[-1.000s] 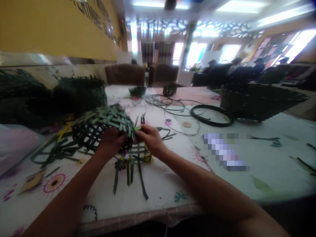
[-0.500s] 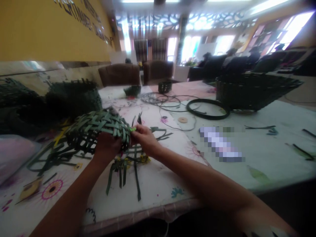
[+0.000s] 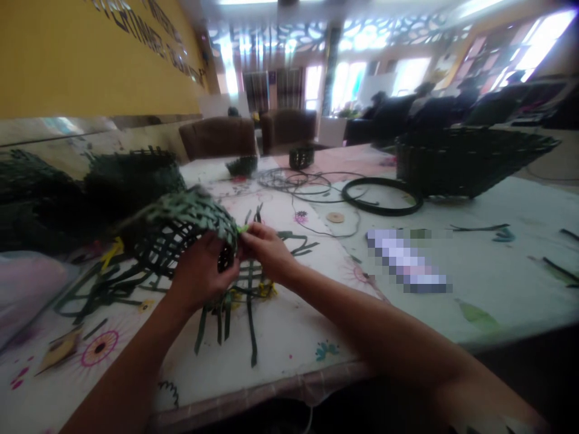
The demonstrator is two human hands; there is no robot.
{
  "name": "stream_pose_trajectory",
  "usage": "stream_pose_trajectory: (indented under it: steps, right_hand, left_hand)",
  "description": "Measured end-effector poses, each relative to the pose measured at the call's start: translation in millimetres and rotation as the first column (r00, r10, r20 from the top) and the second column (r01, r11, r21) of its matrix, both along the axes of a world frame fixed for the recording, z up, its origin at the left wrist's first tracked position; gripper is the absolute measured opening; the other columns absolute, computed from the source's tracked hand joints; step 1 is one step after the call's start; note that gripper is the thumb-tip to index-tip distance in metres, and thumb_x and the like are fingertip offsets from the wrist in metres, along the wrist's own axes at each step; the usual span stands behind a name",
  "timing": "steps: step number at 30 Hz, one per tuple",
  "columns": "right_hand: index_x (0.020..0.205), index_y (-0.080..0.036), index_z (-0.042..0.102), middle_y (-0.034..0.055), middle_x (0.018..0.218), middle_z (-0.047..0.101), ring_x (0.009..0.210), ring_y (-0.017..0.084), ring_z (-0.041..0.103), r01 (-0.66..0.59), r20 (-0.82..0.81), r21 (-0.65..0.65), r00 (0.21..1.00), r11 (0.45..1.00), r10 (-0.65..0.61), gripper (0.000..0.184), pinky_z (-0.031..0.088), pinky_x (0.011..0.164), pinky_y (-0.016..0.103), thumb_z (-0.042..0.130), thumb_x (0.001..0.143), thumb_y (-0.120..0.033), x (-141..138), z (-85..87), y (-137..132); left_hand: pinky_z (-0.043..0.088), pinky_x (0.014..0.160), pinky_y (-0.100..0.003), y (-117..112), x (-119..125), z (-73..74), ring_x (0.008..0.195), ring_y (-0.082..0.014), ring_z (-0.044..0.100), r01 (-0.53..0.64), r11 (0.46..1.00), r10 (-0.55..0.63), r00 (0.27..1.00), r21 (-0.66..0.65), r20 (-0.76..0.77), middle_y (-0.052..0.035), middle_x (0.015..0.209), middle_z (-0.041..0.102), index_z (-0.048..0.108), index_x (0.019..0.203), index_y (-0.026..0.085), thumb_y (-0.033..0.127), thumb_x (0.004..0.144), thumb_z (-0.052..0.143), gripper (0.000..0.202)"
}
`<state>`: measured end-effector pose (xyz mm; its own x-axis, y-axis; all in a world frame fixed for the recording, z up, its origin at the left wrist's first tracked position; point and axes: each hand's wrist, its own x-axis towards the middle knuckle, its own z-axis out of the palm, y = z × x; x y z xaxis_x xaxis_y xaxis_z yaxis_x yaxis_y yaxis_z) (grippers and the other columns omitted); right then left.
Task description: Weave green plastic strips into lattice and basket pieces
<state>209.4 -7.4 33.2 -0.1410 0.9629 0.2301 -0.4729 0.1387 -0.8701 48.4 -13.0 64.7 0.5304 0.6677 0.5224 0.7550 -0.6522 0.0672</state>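
Note:
A dark green woven basket (image 3: 199,208) is tilted above the table, its open side facing me. My left hand (image 3: 201,268) reaches inside it, with the thumb outside near the right rim, closed on the basket wall. At that rim my right hand (image 3: 265,244) pinches a small bright green strip (image 3: 243,228) between thumb and fingers. Under and just right of the basket, a flat lattice of green strips (image 3: 251,301) with yellow ties lies on the patterned cloth. Some of my left fingers are hidden by the weave.
Darker woven baskets (image 3: 136,175) stand at the left, by a pinkish plastic bag (image 3: 29,289). A large basket (image 3: 465,163) is at the far right, near a dark hoop (image 3: 382,196) and thin coiled strands (image 3: 298,184). A blurred-out pale item (image 3: 407,259) lies on the right.
The basket has tipped so that more of its open inside shows. My left thumb now shows at the rim. My right hand keeps its pinch at nearly the same spot.

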Motion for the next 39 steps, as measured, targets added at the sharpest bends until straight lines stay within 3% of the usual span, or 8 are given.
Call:
stream_pose_trajectory:
  steps: [4, 7, 11, 17, 21, 24, 30, 39]
  right_hand:
    - [0.081, -0.017, 0.054, -0.0054, 0.061, 0.060, 0.051, 0.009, 0.060, -0.009, 0.076, 0.040, 0.997, 0.999, 0.006, 0.012, 0.053, 0.054, 0.023, 0.063, 0.079, -0.024, -1.8, 1.8, -3.1]
    - [0.083, -0.016, 0.055, -0.0063, 0.060, 0.058, 0.052, 0.009, 0.060, -0.007, 0.111, 0.034, 0.994, 0.999, 0.003, 0.008, 0.054, 0.056, 0.023, 0.061, 0.080, -0.020, -4.9, -0.7, -4.0]
    - [0.084, -0.016, 0.056, -0.0060, 0.061, 0.058, 0.054, 0.008, 0.060, -0.026, 0.124, 0.050, 0.992, 0.998, 0.020, 0.006, 0.054, 0.058, 0.024, 0.060, 0.081, -0.019, -6.8, -3.0, -3.8]
    - [0.086, -0.017, 0.054, -0.0068, 0.063, 0.059, 0.053, 0.007, 0.060, -0.042, 0.122, 0.079, 0.992, 0.996, 0.033, 0.008, 0.054, 0.056, 0.022, 0.060, 0.080, -0.017, -6.6, -3.2, -3.8]
    - [0.084, -0.017, 0.052, -0.0079, 0.059, 0.057, 0.052, 0.008, 0.060, -0.034, 0.148, 0.093, 0.989, 0.995, 0.020, 0.008, 0.053, 0.055, 0.021, 0.060, 0.081, -0.017, -6.9, -5.3, -2.8]
    - [0.084, -0.018, 0.052, -0.0077, 0.062, 0.057, 0.053, 0.008, 0.060, -0.014, 0.153, 0.106, 0.988, 0.994, -0.002, 0.009, 0.054, 0.055, 0.022, 0.060, 0.080, -0.016, -7.3, -5.8, -1.8]
    - [0.083, -0.016, 0.056, -0.0051, 0.067, 0.059, 0.056, 0.008, 0.060, 0.034, 0.164, 0.082, 0.985, 0.996, -0.048, 0.007, 0.054, 0.057, 0.023, 0.060, 0.078, -0.014, -8.8, -5.9, -2.7]
    - [0.076, -0.018, 0.052, -0.0079, 0.057, 0.055, 0.050, 0.008, 0.056, 0.094, 0.068, 0.079, 0.993, 0.992, -0.100, 0.012, 0.049, 0.051, 0.021, 0.064, 0.075, -0.021, -11.1, -6.3, -3.3]
  left_hand:
    - [0.047, 0.073, -0.031, -0.9, -6.9, 5.9, 0.078, -0.0214, 0.061, -0.046, 0.999, 0.043, 0.971, 0.010, 0.233, -0.0052, 0.089, 0.064, 0.058, 0.108, 0.016, 0.030, 0.080, 0.051, 0.033]
    - [0.048, 0.071, -0.029, 3.0, -13.2, 8.7, 0.078, -0.0195, 0.062, -0.050, 0.998, 0.063, 0.934, -0.046, 0.353, -0.0044, 0.094, 0.066, 0.054, 0.118, 0.016, 0.033, 0.081, 0.054, 0.041]
    - [0.048, 0.077, -0.030, 9.2, -14.1, 6.8, 0.085, -0.0214, 0.064, -0.001, 1.000, 0.004, 0.965, -0.014, 0.263, -0.0046, 0.092, 0.066, 0.062, 0.098, 0.017, 0.037, 0.084, 0.056, 0.024]
    - [0.049, 0.077, -0.031, 11.0, -12.7, 5.1, 0.084, -0.0223, 0.065, 0.013, 0.999, -0.023, 0.976, 0.047, 0.215, -0.0059, 0.088, 0.066, 0.063, 0.089, 0.016, 0.034, 0.084, 0.056, 0.019]
    - [0.050, 0.082, -0.030, 11.3, -13.3, 4.5, 0.089, -0.0211, 0.065, 0.087, 0.995, -0.069, 0.958, -0.056, 0.277, -0.0049, 0.096, 0.067, 0.063, 0.097, 0.017, 0.033, 0.085, 0.057, 0.021]
    - [0.049, 0.084, -0.030, 10.6, -12.8, 3.3, 0.091, -0.0207, 0.065, 0.080, 0.989, -0.033, 0.938, -0.123, 0.345, -0.0038, 0.099, 0.069, 0.061, 0.104, 0.017, 0.034, 0.084, 0.058, 0.026]
    - [0.049, 0.079, -0.030, 3.5, -8.8, 4.5, 0.085, -0.0216, 0.066, -0.017, 0.989, 0.068, 0.935, -0.147, 0.348, -0.0039, 0.091, 0.070, 0.064, 0.100, 0.017, 0.034, 0.081, 0.063, 0.026]
    - [0.050, 0.084, -0.029, -1.7, 0.9, 3.0, 0.093, -0.0211, 0.066, 0.037, 0.988, 0.031, 0.906, -0.150, 0.423, -0.0034, 0.101, 0.071, 0.062, 0.110, 0.018, 0.031, 0.083, 0.062, 0.030]
